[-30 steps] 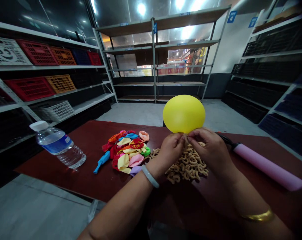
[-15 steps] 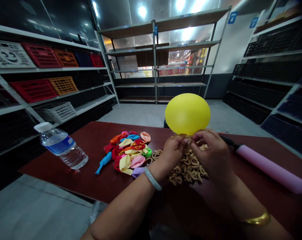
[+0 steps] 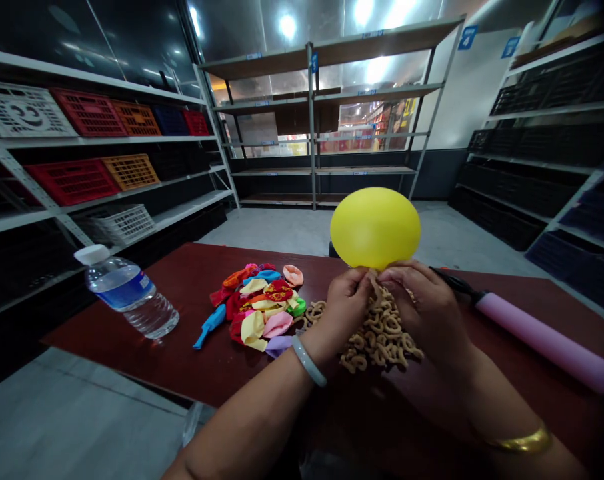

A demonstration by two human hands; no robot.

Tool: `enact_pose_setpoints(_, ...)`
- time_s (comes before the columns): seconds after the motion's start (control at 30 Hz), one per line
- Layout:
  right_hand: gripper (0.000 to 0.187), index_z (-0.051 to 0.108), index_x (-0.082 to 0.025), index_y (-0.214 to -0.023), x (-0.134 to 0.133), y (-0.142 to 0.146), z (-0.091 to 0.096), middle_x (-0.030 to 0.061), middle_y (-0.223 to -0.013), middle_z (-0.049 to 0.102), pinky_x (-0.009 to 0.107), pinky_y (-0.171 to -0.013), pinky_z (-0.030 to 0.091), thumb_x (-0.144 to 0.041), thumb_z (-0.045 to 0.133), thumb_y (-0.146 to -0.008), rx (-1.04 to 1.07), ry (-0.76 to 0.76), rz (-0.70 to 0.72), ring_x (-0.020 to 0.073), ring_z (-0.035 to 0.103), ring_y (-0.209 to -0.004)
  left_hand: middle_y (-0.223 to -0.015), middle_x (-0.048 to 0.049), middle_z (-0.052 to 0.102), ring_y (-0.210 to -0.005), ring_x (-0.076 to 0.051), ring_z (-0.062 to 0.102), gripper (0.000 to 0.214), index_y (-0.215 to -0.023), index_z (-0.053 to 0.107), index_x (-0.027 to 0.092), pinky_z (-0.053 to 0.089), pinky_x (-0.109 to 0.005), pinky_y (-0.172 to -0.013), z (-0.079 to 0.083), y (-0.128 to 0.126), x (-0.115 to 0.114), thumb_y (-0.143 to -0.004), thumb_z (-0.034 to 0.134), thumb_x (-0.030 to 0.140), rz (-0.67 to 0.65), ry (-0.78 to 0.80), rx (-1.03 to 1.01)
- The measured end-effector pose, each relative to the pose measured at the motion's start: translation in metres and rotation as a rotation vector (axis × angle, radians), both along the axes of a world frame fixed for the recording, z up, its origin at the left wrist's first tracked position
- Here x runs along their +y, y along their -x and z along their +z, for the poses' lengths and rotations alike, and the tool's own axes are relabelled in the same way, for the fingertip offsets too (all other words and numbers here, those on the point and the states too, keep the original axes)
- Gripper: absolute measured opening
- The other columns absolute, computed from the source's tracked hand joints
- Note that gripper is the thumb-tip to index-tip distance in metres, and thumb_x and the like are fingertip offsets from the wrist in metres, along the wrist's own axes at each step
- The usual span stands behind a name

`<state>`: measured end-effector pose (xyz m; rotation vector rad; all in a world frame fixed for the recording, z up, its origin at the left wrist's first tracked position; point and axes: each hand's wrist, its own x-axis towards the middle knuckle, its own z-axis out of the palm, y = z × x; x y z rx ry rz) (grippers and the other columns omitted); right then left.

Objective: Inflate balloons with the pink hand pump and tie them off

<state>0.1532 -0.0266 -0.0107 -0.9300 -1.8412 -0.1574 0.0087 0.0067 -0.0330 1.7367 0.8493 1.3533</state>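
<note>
An inflated yellow balloon (image 3: pixel 375 227) floats just above my two hands over the dark red table (image 3: pixel 182 340). My left hand (image 3: pixel 345 308) and my right hand (image 3: pixel 425 303) both pinch the balloon's neck between their fingertips, which meet under it. Below the hands lies a heap of tan curled balloon clips (image 3: pixel 379 333). Left of that sits a pile of flat balloons in many colours (image 3: pixel 259 310).
A pink hand pump with a black nozzle (image 3: pixel 542 340) lies on the table at the right. A water bottle (image 3: pixel 127 293) lies on its side at the left. Metal shelves with coloured crates (image 3: pixel 82 143) line the left wall; dark shelving (image 3: pixel 547 147) stands on the right.
The balloon and both hands have drifted slightly right and up. Both hands keep their pinch on the neck, with the fingers shifting a little.
</note>
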Motion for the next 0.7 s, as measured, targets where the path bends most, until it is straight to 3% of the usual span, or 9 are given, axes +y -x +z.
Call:
enact_pose_setpoints(0.2,0.007,0.062,-0.022,-0.092,-0.0013,-0.0023,0.0010,0.0032,-0.086,0.067,0.036,-0.075,0.052,-0.026,0.064,-0.086,0.154,0.067,-0.054,0.0183,0.063,-0.080,-0.080,-0.0035,0.066,-0.077,-0.015,0.058,0.028,-0.082,0.066,0.016,0.047,-0.027,-0.073,-0.0017,-0.0017,-0.0008,-0.090,0.053,0.039,-0.023,0.026,-0.022)
enact_pose_setpoints(0.3,0.014,0.065,-0.023,-0.097,0.0007,-0.0044,-0.0003,0.0025,-0.091,0.069,0.034,-0.074,0.052,-0.027,0.067,-0.084,0.207,0.131,0.005,0.0172,0.063,-0.080,-0.078,-0.0036,0.065,-0.075,-0.015,0.057,0.028,-0.078,0.065,0.016,0.047,-0.027,-0.072,-0.0022,-0.0013,-0.0010,-0.091,0.051,0.036,-0.021,0.001,0.031)
enact_pose_setpoints(0.47,0.009,0.069,-0.024,-0.092,0.0046,-0.0067,0.0013,0.0028,-0.091,0.069,0.036,-0.078,0.051,-0.027,0.067,-0.084,0.207,0.192,0.097,0.0184,0.064,-0.087,-0.078,-0.0031,0.065,-0.076,-0.015,0.058,0.023,-0.079,0.064,0.017,0.047,-0.027,-0.073,-0.0039,-0.0009,-0.0003,-0.091,0.049,0.031,-0.002,-0.017,0.086)
enact_pose_setpoints(0.7,0.009,0.057,-0.022,-0.079,0.0020,-0.0035,0.0021,0.0023,-0.081,0.059,0.034,-0.071,0.046,-0.023,0.060,-0.087,0.164,0.151,-0.047,0.0179,0.056,-0.078,-0.074,-0.0029,0.061,-0.070,-0.015,0.055,0.028,-0.079,0.062,0.016,0.044,-0.026,-0.067,-0.0024,-0.0003,0.0001,-0.093,0.048,0.036,0.003,-0.082,0.121)
